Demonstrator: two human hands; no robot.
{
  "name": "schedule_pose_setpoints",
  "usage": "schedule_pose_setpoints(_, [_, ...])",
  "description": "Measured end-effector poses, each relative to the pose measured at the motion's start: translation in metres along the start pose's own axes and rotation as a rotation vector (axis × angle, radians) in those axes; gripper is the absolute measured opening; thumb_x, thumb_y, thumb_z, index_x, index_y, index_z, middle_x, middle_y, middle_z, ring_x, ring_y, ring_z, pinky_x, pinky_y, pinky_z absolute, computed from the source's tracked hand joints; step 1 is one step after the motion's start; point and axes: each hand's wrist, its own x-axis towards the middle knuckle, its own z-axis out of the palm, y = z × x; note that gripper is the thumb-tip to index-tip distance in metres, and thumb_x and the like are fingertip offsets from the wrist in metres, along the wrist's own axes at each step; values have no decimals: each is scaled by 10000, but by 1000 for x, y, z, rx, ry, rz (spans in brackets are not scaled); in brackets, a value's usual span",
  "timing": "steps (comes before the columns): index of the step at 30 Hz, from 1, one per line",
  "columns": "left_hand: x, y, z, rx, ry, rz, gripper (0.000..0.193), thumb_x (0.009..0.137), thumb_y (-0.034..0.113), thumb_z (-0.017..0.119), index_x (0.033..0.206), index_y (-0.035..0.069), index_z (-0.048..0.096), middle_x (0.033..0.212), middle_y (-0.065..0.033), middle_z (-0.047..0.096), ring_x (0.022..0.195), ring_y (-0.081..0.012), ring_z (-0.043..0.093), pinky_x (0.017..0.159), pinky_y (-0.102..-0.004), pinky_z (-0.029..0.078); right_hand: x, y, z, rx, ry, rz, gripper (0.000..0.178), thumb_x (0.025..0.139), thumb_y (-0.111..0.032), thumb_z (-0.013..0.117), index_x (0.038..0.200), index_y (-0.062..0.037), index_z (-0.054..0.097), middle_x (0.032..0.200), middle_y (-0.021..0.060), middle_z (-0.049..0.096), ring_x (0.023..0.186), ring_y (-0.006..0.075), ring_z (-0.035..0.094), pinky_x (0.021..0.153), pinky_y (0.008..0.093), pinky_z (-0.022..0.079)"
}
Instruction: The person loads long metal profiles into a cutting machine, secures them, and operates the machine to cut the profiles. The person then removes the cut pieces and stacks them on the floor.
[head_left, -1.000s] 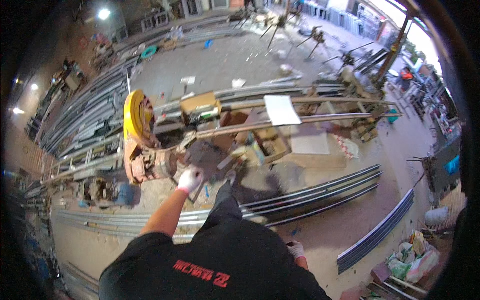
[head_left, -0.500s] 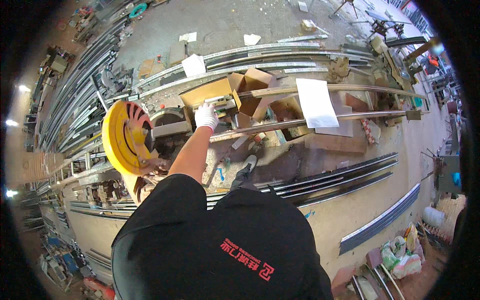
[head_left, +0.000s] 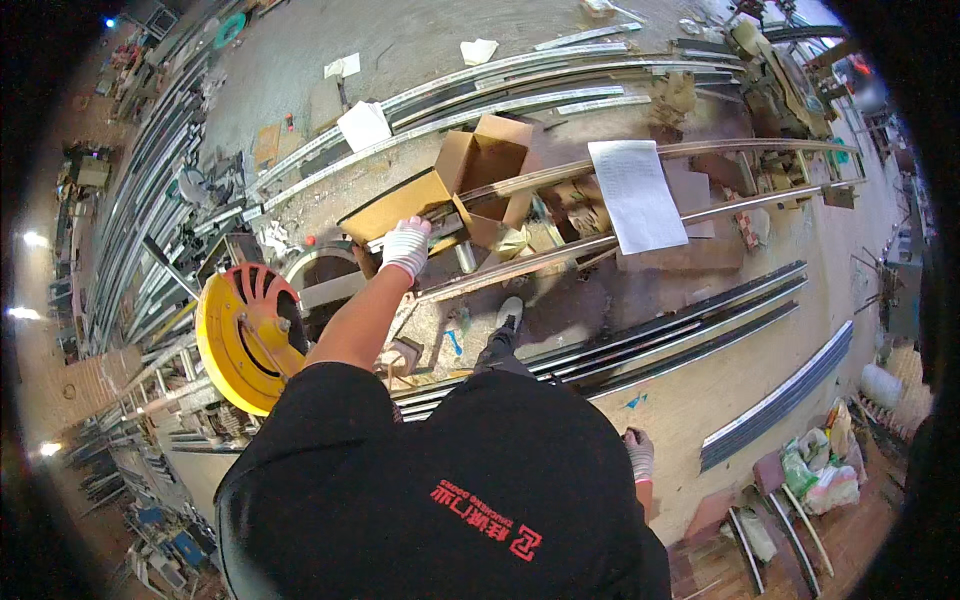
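My left hand, in a white glove with bare fingertips, reaches over the near edge of an open cardboard box. Its fingers are curled over a short silvery metal piece, which is partly hidden under the hand. More small metal parts lie in the box beside it. Low at my right side hangs my right hand, also gloved, with curled fingers and nothing visible in them. To the left of my left forearm stands a cut-off saw with a yellow round blade guard.
Two long metal rails run rightward from the box, with a white paper sheet across them. A second open carton sits behind. Bundles of dark profiles lie on the floor to the right, and many more at far left.
My right hand has come into view at my right side. My left hand stays at the box, its fingers now more curled. The view has shifted slightly, and the saw appears lower and farther left.
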Motion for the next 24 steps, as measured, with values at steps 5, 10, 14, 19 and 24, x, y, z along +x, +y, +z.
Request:
schedule_pose_setpoints(5, [-18,3,-44,5,-32,77,257,844,89,568,1079,118,664,1047,-130,648,1007,-321,637,811,-468,550,-24,42,17,-60,-1,65,258,971,-216,635,1121,-10,677,871,72,703,713,142,615,681,300,520])
schedule_pose_setpoints(10, [-23,20,-107,-33,211,153,336,792,92,627,1125,127,655,1032,-126,643,986,-341,625,850,-455,533,-34,90,34,-259,8,-22,279,945,-236,656,1114,-17,692,952,105,737,825,204,681,774,332,534])
schedule_pose_setpoints(14, [-19,67,-145,-296,334,190,356,823,94,692,1173,56,640,1007,-137,702,898,-320,676,835,-393,545,-45,97,38,-307,117,-45,314,917,-319,640,1068,-52,709,1004,193,728,920,340,705,825,396,542])
schedule_pose_setpoints(19, [-66,215,-162,-1655,-157,57,263,877,-39,675,1129,38,676,1017,-62,713,874,-174,663,817,-305,558,-84,60,-2,-117,224,-210,348,945,-302,586,1178,-59,673,1094,201,703,1035,368,676,902,423,528])
schedule_pose_setpoints(24, [-195,418,-143,-1820,-737,186,383,848,45,696,1222,104,639,1058,-20,698,957,-193,673,873,-363,554,-140,87,-69,190,485,-458,348,960,-176,630,1272,-22,627,1185,157,692,1103,233,673,969,335,509])
